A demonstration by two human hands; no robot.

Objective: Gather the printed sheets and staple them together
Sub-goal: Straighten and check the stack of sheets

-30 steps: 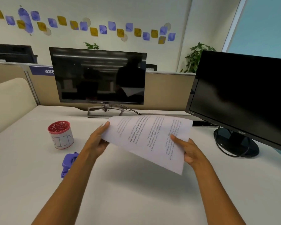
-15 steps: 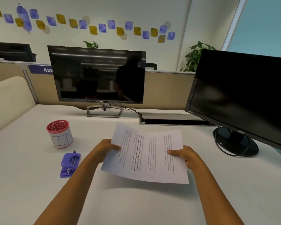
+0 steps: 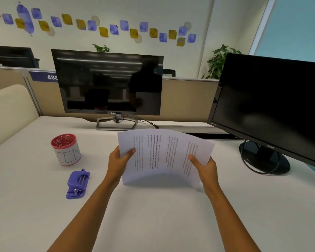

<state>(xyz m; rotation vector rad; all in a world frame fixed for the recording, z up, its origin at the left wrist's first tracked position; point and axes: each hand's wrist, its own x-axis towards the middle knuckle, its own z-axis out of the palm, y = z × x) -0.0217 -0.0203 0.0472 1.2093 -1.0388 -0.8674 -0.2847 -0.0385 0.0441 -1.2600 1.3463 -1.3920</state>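
Observation:
The printed sheets (image 3: 164, 153) are white pages with text running sideways, held upright over the middle of the white desk (image 3: 153, 215) and bowed into an arch, lower edge near the desk top. My left hand (image 3: 119, 160) grips their left edge, thumb on the front. My right hand (image 3: 205, 167) grips the right edge the same way. A purple stapler (image 3: 77, 184) lies on the desk to the left of my left forearm, apart from both hands.
A white cup with a red lid (image 3: 66, 149) stands behind the stapler. A Dell monitor (image 3: 107, 82) stands at the back, a larger black monitor (image 3: 269, 106) on a round stand (image 3: 265, 159) with looping cables at right. A cable tray slot (image 3: 211, 136) runs behind the sheets.
The sheets went from tilted in the air, to lying flatter near the desk, to standing upright and bowed. Both hands shifted with them and kept their grip.

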